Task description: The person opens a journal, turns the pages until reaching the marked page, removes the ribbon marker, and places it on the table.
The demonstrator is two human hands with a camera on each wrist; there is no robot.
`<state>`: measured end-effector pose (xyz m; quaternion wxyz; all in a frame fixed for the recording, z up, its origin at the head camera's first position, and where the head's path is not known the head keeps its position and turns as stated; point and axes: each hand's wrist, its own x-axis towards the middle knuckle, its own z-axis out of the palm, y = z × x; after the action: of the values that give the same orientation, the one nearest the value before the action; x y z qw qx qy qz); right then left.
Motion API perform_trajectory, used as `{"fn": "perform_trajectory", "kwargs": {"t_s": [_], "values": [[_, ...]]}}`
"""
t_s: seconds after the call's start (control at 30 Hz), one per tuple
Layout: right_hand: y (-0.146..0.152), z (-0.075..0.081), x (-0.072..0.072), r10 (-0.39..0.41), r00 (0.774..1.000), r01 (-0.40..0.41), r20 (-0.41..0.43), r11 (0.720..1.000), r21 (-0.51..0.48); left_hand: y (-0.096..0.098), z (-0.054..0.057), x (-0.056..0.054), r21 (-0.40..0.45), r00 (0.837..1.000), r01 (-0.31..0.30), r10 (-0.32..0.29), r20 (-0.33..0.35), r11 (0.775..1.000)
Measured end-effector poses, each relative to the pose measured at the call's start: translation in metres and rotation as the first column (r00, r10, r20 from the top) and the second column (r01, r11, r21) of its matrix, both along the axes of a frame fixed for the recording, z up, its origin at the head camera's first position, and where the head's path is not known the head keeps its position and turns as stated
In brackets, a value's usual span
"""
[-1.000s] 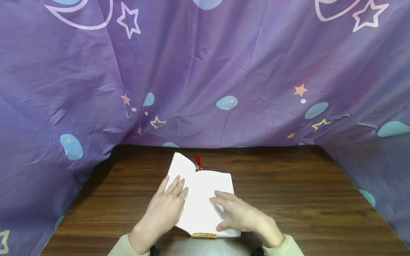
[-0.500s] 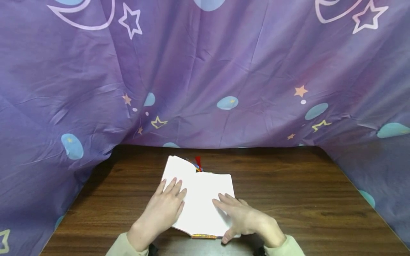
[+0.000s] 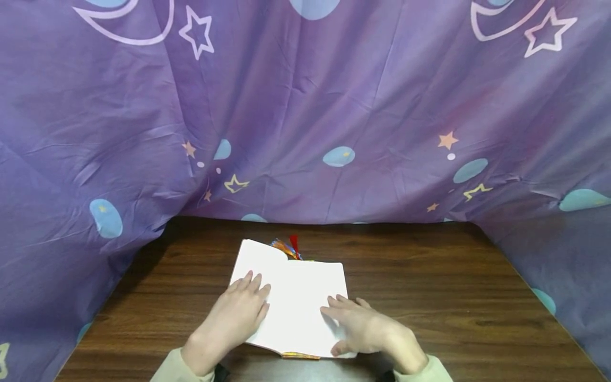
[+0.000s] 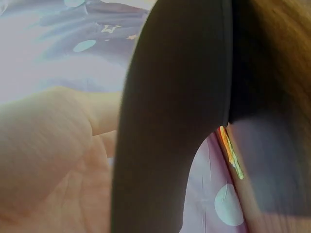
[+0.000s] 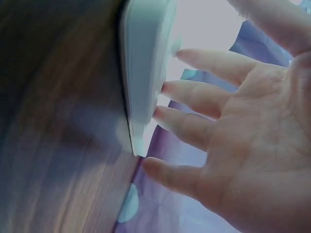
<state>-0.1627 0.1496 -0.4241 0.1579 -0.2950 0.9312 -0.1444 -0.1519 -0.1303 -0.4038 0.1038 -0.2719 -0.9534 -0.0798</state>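
Observation:
An open book with blank white pages lies on the table in the head view. On its left page my left hand rests with the fingers stretched out. My right hand is at the right page, fingers spread and the thumb near the lower corner. In the right wrist view the fingertips of that hand reach the page beside the book's thick edge. A dark, blurred shape hides much of the left wrist view, leaving the left hand's palm visible.
A red tassel and an orange and blue tassel stick out past the book's far edge. Orange-yellow trim shows at the near end of the spine. Behind the wooden table hangs a purple cloth.
The left side of the book has come down flatter and to the left under my left hand. My right hand has shifted slightly right, and the orange and blue tassel has come more into view.

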Motion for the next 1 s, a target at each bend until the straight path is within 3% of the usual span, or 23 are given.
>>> {"fn": "perform_trajectory", "kwargs": {"t_s": [0.23,0.43,0.67,0.87,1.0], "values": [[-0.012,0.0,0.006,-0.038,0.999,0.038,-0.003,0.998,0.056,-0.005,0.001,0.0,0.018,1.0,0.003,-0.003,0.017,1.0],[-0.012,0.003,0.008,-0.005,0.998,0.012,-0.061,0.994,0.11,-0.003,0.001,-0.001,0.02,1.0,0.006,-0.007,0.01,1.0],[0.001,0.008,0.004,0.06,0.996,-0.061,-0.062,0.998,-0.021,-0.003,0.001,-0.001,0.027,0.999,0.0,0.0,0.032,1.0],[0.005,0.007,-0.005,0.136,0.976,-0.149,-0.169,0.986,-0.07,-0.003,0.001,-0.001,0.016,1.0,-0.009,0.009,0.023,1.0],[0.008,0.007,-0.005,0.103,0.981,-0.121,-0.164,0.988,-0.099,-0.004,0.002,-0.002,-0.015,1.0,-0.025,0.025,0.011,1.0]]}}
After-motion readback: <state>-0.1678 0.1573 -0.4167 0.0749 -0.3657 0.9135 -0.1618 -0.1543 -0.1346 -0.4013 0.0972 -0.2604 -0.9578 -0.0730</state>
